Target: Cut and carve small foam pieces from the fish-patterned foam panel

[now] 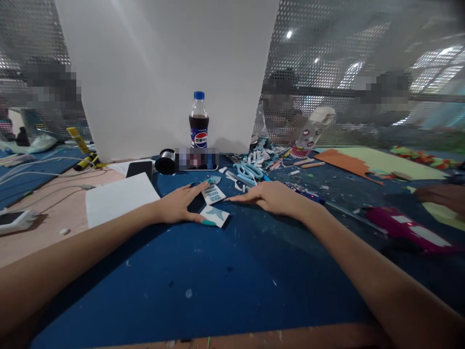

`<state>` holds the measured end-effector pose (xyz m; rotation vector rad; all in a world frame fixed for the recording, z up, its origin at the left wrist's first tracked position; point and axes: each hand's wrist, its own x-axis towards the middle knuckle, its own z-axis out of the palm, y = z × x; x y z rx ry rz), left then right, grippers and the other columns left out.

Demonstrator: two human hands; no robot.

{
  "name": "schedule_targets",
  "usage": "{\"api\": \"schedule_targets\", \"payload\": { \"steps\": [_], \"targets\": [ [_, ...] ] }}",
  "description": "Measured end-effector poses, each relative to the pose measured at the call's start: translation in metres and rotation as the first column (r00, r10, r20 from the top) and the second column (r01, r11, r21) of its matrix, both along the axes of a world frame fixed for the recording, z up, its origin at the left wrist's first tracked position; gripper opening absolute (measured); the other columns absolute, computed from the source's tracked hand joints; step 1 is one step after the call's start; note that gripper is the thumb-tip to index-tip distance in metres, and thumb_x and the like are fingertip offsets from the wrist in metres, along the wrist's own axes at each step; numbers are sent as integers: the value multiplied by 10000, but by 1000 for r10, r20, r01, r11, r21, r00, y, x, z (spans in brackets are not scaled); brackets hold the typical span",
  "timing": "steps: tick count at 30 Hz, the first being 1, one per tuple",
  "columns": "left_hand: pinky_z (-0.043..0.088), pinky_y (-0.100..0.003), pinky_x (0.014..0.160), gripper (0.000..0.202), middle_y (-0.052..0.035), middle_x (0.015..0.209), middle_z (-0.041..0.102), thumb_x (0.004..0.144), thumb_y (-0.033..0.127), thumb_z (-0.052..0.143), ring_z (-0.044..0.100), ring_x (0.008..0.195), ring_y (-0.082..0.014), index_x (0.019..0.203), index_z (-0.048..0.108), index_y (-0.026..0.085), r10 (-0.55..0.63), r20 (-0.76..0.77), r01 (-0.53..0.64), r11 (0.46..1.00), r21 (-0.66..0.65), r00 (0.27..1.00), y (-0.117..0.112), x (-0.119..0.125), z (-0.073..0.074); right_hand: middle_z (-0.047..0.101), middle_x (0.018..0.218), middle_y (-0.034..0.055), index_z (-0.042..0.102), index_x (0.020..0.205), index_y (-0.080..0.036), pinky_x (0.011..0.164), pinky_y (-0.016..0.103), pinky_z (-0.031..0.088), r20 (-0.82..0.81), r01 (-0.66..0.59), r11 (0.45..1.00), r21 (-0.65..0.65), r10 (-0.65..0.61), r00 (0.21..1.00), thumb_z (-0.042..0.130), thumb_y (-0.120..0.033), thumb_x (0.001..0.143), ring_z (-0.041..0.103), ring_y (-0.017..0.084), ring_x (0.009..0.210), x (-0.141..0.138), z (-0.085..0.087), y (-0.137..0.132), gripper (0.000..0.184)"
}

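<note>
My left hand [178, 203] lies low over the blue mat with its fingers spread. Its fingertips reach the top of a small white card with rows of blue-grey marks [213, 194]. The thumb, with a long teal nail, presses a second small white card with a blue-grey shape [218, 214], just below the first. From the other side comes my right hand [273, 197], its index finger stretched out to the right edge of the marked card. Its thumb stands apart, and the remaining fingers are partly hidden. Light blue scissors [249, 171] lie just beyond this hand.
Paper scraps [259, 156] are heaped behind the scissors. A cola bottle [199, 121], a phone [198, 160] and a dark spool [165, 161] stand at the back. White paper [119, 198] lies left. A patterned bottle [312, 133], orange paper [343, 162] and another person's hand [441, 196] are right.
</note>
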<state>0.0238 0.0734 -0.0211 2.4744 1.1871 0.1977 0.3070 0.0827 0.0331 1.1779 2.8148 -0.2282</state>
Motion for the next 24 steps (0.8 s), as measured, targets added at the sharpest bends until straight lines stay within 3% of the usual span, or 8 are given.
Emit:
{"api": "schedule_targets", "payload": {
  "steps": [5,10,13,18,21,24],
  "targets": [
    [142,-478,1073,972,-91,1492,80,724,640,514,111,1334,-340,1415,-36,234,-99,88,87,987,132,991,-6,3,4,656,714,17,537,1211,-348,541,235,274,-26,-42,999,-33,41,999,386,-57,796,381,102,506,-6,4,-7,530],
    [265,-449,1003,861,-110,1305,406,741,598,532,310,1184,-307,1399,103,245,-179,175,130,957,259,968,-15,6,12,616,594,8,527,1223,-342,496,229,252,-37,-75,996,-56,73,997,418,-231,873,329,88,431,-3,5,-8,383],
    [281,-439,970,762,-99,1209,466,780,543,525,350,1109,-295,1384,162,251,-209,154,164,951,260,966,-17,7,11,609,593,16,485,1262,-335,475,222,237,-25,-8,1000,31,9,1000,416,-317,883,341,87,424,0,6,-6,385],
    [329,-440,905,641,-91,1135,476,812,473,525,380,1030,-274,1343,236,263,-251,160,199,938,283,955,-14,7,8,640,728,49,425,1307,-329,474,207,247,-87,197,941,277,-180,980,400,-221,870,421,102,492,-5,1,-7,451],
    [367,-434,877,658,-108,1112,467,797,469,551,410,1008,-265,1330,252,222,-256,206,207,950,234,944,-14,7,7,597,640,37,407,1325,-311,446,206,233,-184,297,907,299,-250,951,387,-257,879,406,106,469,-17,-6,-13,450],
    [396,-421,862,744,-124,1103,463,758,452,608,455,992,-257,1335,226,181,-244,241,212,966,151,939,-14,7,7,536,555,14,396,1335,-295,438,212,225,-296,323,910,260,-243,924,379,-341,887,391,105,454,-29,-14,-20,451]
  ]
}}
